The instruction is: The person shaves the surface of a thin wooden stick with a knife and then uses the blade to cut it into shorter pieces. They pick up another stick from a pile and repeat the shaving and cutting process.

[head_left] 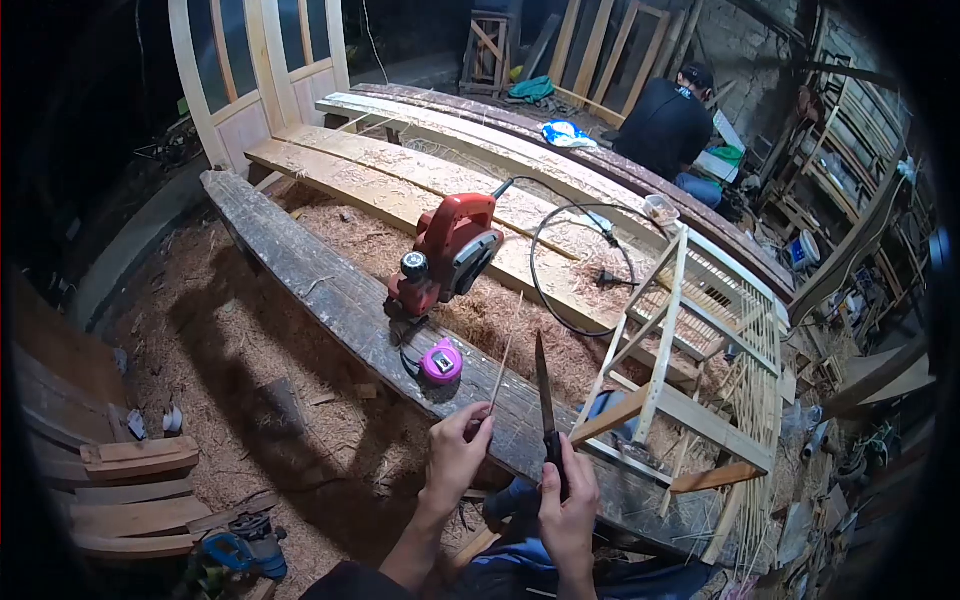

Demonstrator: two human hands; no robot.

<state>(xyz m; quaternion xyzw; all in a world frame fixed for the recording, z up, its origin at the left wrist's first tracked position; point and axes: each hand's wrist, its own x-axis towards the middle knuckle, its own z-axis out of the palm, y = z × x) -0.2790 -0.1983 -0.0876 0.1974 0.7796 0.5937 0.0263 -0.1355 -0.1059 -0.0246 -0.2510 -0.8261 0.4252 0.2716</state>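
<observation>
My right hand (568, 500) is wrapped around the black handle of a knife (545, 385), its blade pointing up and away from me. In my left hand (458, 450) a thin wooden strip (507, 350) is pinched between thumb and fingers, also pointing away. The strip and the blade are apart, side by side. Just beyond my left hand, a pink tape measure (441, 362) lies on the worn plank (330, 290). Behind it, a red electric planer (450, 250) rests on the plank's edge.
A slatted wooden frame (690, 340) stands close on my right. The planer's black cord (540, 225) loops over long boards (400, 195) strewn with shavings. Another person (665, 130) crouches at the back. A blue power tool (240, 550) lies at lower left, near stacked wood pieces (140, 515).
</observation>
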